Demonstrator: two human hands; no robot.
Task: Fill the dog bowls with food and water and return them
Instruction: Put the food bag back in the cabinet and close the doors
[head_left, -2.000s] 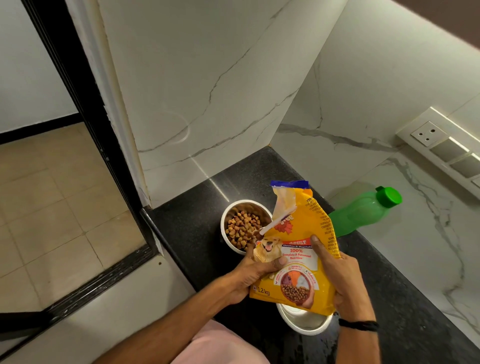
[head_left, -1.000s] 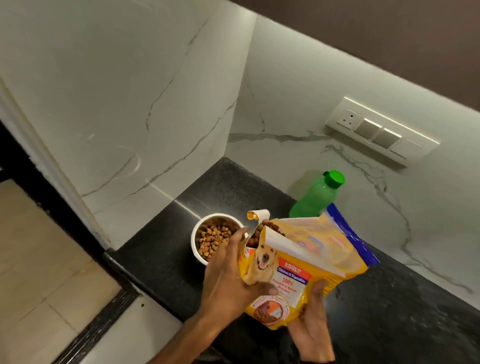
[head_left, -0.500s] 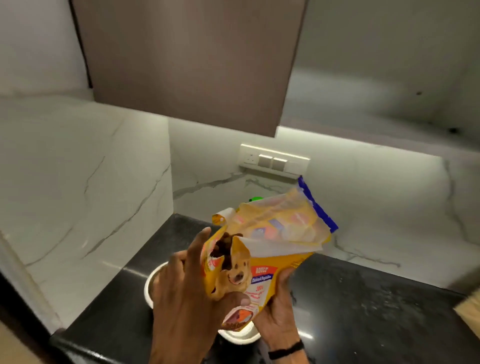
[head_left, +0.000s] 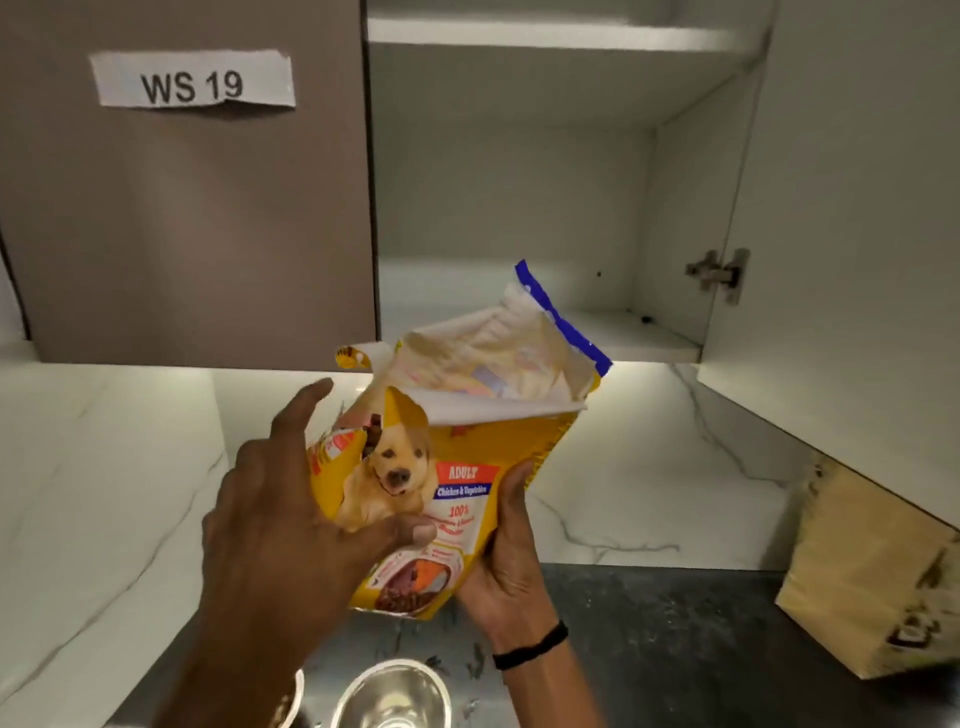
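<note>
I hold a yellow dog food bag (head_left: 457, 467) with a puppy picture up in front of an open wall cabinet. Its torn top with a blue strip gapes open. My left hand (head_left: 280, 519) presses on the bag's left side, thumb across its front, fingers spread. My right hand (head_left: 511, 561), with a black wristband, grips the bag from below and the right. An empty steel bowl (head_left: 395, 696) stands on the black counter (head_left: 675, 649) at the bottom edge. My left forearm hides most of the bowl with food (head_left: 291, 701), only a sliver of its rim showing.
The wall cabinet's right half stands open, showing a bare white lower shelf (head_left: 634, 335) and its door (head_left: 852, 234) swung out to the right. The left door (head_left: 187, 208) is closed and labelled WS 19. A raw wooden panel (head_left: 872, 577) leans at the right.
My view has swung up from the counter to the cabinet. The bag has been lifted away from the food bowl and raised toward the open shelf. The green bottle has dropped out of view.
</note>
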